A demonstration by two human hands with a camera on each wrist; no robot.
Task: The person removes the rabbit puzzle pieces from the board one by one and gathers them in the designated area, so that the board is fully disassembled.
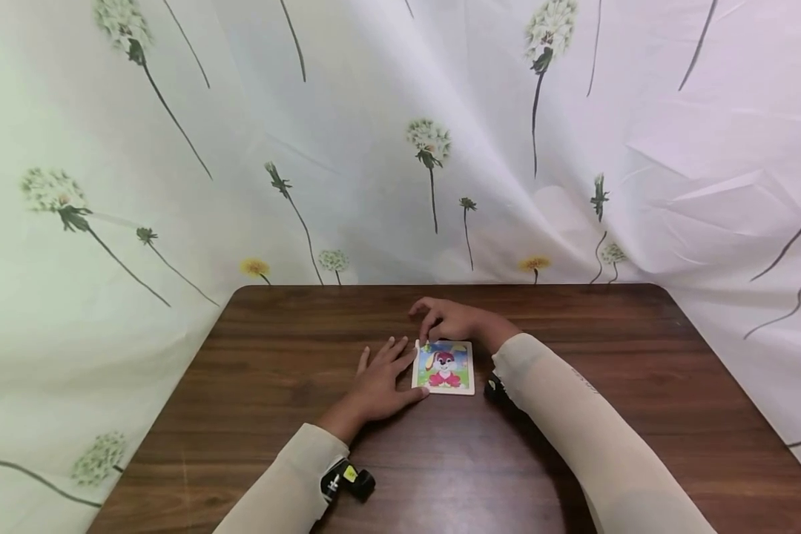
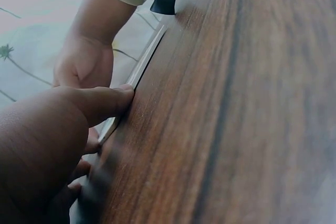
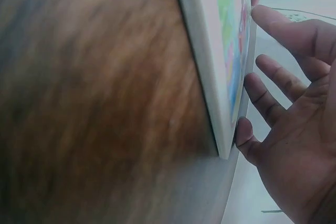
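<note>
A small square picture board (image 1: 444, 368) with a pale rim lies on the wooden table; it shows a red and white long-eared cartoon animal. My left hand (image 1: 379, 382) is spread flat at its left side. The left thumb (image 2: 122, 96) touches the near left corner, while the index finger lies by the upper left edge. From the right, my right hand (image 1: 457, 320) reaches over the far edge, its loosely bent fingers (image 3: 262, 95) by the board's rim. One right fingertip meets the far left corner; whether it holds a loose part there is hidden.
The brown wooden table (image 1: 274, 400) ends at a white cloth (image 1: 367, 185) printed with dandelions. A black camera mount (image 1: 348, 480) is strapped to the left wrist, and another dark mount (image 1: 495, 389) sits under the right wrist.
</note>
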